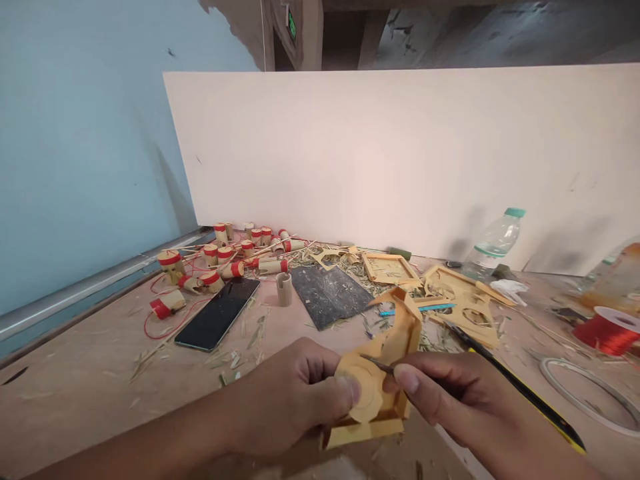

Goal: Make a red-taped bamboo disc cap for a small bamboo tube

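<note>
A plywood workbench (pixel 100 380) strewn with shavings runs up to a pale board (pixel 400 153) leaning on the wall. Low in the middle of the view, a tan cut-out piece (pixel 390 340) is held between both hands, above the bench. The left hand (pixel 295 393) is closed on it, with the thumb pressed to its round disc. The right hand (pixel 450 393) pinches a thin dark tool (pixel 376 363), whose tip touches the disc. A phone (pixel 219 313) and red-banded bamboo tubes (pixel 225 257) lie well to the left.

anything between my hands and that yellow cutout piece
Nothing visible. The left hand grips the yellow cutout piece, thumb on its round disc, and the right hand holds a thin tool whose tip lies on it.
</note>
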Available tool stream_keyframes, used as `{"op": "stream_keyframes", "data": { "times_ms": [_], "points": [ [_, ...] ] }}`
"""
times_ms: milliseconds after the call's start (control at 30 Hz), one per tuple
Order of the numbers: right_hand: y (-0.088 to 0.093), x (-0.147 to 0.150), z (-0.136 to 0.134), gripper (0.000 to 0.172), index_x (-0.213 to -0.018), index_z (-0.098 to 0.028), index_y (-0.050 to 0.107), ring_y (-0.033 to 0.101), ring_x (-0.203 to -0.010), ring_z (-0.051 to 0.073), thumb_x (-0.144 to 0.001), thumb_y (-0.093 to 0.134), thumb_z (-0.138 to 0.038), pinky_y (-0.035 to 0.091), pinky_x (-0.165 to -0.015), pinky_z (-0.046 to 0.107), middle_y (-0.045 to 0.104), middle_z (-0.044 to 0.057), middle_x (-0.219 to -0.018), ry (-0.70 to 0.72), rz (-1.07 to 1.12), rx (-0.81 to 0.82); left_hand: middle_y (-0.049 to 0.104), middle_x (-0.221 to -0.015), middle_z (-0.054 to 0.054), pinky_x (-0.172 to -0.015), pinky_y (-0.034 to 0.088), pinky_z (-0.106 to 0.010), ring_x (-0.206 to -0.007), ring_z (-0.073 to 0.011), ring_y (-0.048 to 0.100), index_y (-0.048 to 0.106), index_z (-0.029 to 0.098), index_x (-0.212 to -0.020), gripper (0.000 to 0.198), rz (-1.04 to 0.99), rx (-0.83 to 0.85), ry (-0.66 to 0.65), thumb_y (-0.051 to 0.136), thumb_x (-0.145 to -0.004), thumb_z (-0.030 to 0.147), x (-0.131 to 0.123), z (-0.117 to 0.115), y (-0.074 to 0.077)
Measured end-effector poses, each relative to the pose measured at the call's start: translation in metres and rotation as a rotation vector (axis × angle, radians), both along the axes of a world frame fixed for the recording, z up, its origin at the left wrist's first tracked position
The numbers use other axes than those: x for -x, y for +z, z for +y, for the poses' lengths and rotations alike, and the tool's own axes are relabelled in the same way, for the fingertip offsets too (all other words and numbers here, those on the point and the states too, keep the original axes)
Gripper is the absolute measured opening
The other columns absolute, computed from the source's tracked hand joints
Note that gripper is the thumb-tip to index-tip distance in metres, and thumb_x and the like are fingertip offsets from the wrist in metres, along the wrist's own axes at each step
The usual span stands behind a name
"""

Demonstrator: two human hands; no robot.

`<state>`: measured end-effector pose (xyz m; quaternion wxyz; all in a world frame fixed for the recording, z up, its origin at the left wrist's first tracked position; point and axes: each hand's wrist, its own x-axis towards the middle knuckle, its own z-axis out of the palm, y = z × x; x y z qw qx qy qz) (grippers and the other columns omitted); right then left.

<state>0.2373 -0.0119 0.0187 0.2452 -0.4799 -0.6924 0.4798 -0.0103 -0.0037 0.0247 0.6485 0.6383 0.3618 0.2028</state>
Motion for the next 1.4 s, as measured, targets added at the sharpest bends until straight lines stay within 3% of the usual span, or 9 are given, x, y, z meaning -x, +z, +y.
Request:
{"op": "stream_keyframes", "data": {
  "times_ms": [133,333,600,733,867,967,1133,1233,1400],
  "points": [
    [0.004,0.001,-0.001,0.060,-0.080,-0.023,0.072,0.055,-0.076,0.020,-0.099,0.055,-0.077,0.046,-0.069,0.026,0.062,0.001,-0.079,0.008,0.051,-0.003,0.039,-0.058,0.008,-0.042,0.021,-0.020,-0.047,-0.0067,0.029,0.049,0.021,-0.070,0.055,-0.028,0.016,-0.009,0.068,-0.092,0.068,0.002,0.001,0.009],
    [0.002,0.003,-0.003,0.064,-0.068,-0.023,0.061,0.029,-0.052,0.012,-0.098,0.058,-0.079,0.024,-0.047,0.027,0.033,-0.007,-0.058,-0.017,0.088,-0.005,0.041,-0.058,0.007,-0.040,0.022,-0.019,-0.046,-0.0063,0.031,0.050,0.021,-0.068,0.056,-0.057,0.034,-0.046,0.068,-0.092,0.068,0.003,-0.001,0.011],
    [0.005,0.006,-0.004,0.064,-0.069,-0.023,0.060,0.028,-0.055,0.012,-0.098,0.057,-0.080,0.022,-0.048,0.028,0.032,-0.007,-0.061,0.000,0.068,-0.021,0.039,-0.055,0.008,-0.039,0.022,-0.019,-0.043,-0.0062,0.029,0.048,0.021,-0.066,0.041,-0.061,0.068,-0.054,0.064,-0.094,0.047,0.005,-0.002,0.010],
    [0.005,0.008,-0.002,0.063,-0.074,-0.021,0.069,0.039,-0.065,0.015,-0.098,0.057,-0.079,0.033,-0.057,0.027,0.044,-0.003,-0.069,0.015,0.048,-0.013,0.039,-0.051,0.009,-0.038,0.024,-0.019,-0.041,-0.0062,0.030,0.046,0.023,-0.062,0.039,-0.048,0.087,-0.036,0.065,-0.089,0.043,0.005,-0.002,0.012],
    [0.006,0.008,-0.001,0.064,-0.076,-0.022,0.073,0.037,-0.065,0.016,-0.097,0.057,-0.080,0.031,-0.056,0.028,0.044,-0.003,-0.068,-0.014,0.024,-0.018,0.037,-0.052,0.010,-0.038,0.022,-0.019,-0.042,-0.0066,0.028,0.051,0.022,-0.068,0.038,-0.044,0.118,-0.032,0.067,-0.089,0.050,0.006,-0.002,0.013],
    [0.006,0.006,-0.002,0.062,-0.068,-0.023,0.066,0.030,-0.059,0.015,-0.096,0.059,-0.079,0.025,-0.050,0.029,0.036,-0.005,-0.064,-0.047,0.012,-0.038,0.036,-0.052,0.010,-0.038,0.020,-0.019,-0.041,-0.0065,0.025,0.055,0.022,-0.076,0.042,-0.070,0.132,-0.035,0.066,-0.091,0.059,0.008,0.000,0.010],
    [0.007,0.004,-0.003,0.061,-0.066,-0.025,0.062,0.032,-0.057,0.015,-0.097,0.060,-0.077,0.025,-0.048,0.028,0.035,-0.005,-0.062,-0.059,0.005,-0.018,0.035,-0.053,0.010,-0.038,0.018,-0.019,-0.042,-0.0064,0.023,0.057,0.020,-0.077,0.042,-0.095,0.158,0.012,0.066,-0.088,0.060,0.008,0.001,0.007],
    [0.007,0.004,-0.004,0.057,-0.073,-0.026,0.073,0.035,-0.058,0.015,-0.099,0.059,-0.075,0.029,-0.049,0.027,0.043,-0.005,-0.062,-0.046,0.020,-0.032,0.035,-0.051,0.010,-0.037,0.018,-0.019,-0.041,-0.0062,0.023,0.055,0.021,-0.074,0.040,-0.091,0.153,0.007,0.065,-0.087,0.057,0.007,0.001,0.008],
    [0.008,0.007,-0.005,0.056,-0.085,-0.024,0.083,0.060,-0.076,0.020,-0.100,0.058,-0.072,0.048,-0.067,0.026,0.071,0.001,-0.079,0.003,0.042,-0.036,0.041,-0.050,0.007,-0.035,0.025,-0.018,-0.039,-0.0075,0.032,0.055,0.021,-0.068,0.041,-0.064,0.088,-0.028,0.064,-0.088,0.056,0.007,0.001,0.010]
  ]
}}
